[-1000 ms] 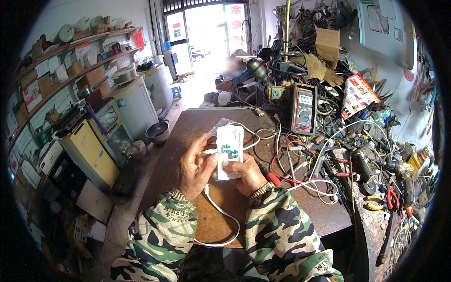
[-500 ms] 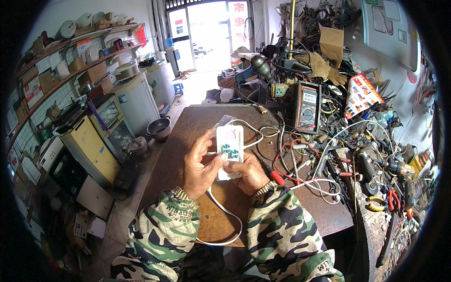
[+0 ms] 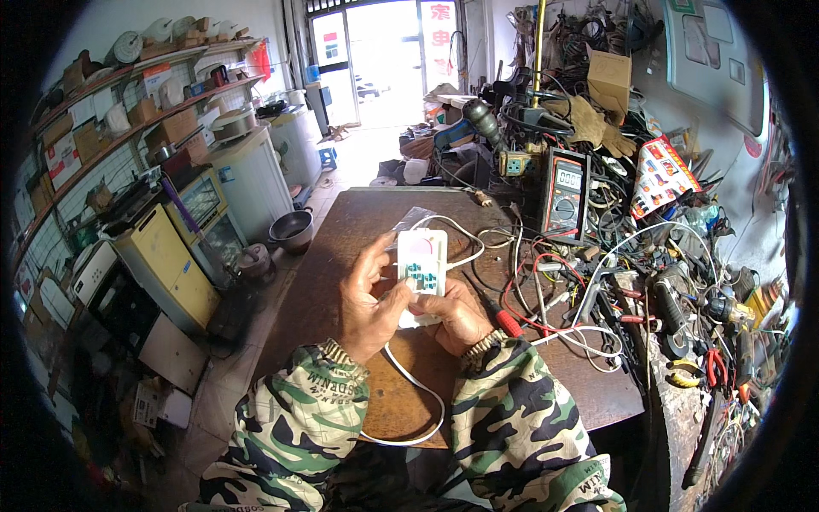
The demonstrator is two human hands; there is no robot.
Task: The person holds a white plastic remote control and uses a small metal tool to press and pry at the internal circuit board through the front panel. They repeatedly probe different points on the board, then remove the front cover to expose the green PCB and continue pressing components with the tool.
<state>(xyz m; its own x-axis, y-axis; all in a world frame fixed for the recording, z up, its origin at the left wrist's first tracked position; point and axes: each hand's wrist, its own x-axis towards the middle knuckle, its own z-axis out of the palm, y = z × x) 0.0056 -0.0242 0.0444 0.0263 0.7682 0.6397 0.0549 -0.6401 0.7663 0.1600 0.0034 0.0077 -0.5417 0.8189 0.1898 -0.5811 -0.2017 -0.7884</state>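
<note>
A small white rectangular casing (image 3: pixel 422 254) with teal markings on its face stands upright between my hands, above the wooden table. My left hand (image 3: pixel 367 314) grips its left edge, the thumb pressed on the lower front. From the right, my right hand (image 3: pixel 461 319) closes round the lower part, its thumb lying across the front. Both hands hide the casing's lower edges. A white cord (image 3: pixel 416 442) hangs below my left hand and loops over the table's near edge. Another stretch of white cord runs behind the casing toward the right.
A multimeter (image 3: pixel 565 194) stands upright at the table's far right, near a red test probe (image 3: pixel 509 323) and tangled leads. Tools, including red-handled pliers (image 3: pixel 715 367), crowd the right-hand bench. A clear plastic piece (image 3: pixel 415 218) lies beyond the casing on the table (image 3: pixel 337 247).
The whole view has shifted slightly. My hands keep the same grip on the white casing, with hardly any visible movement of the thumbs.
</note>
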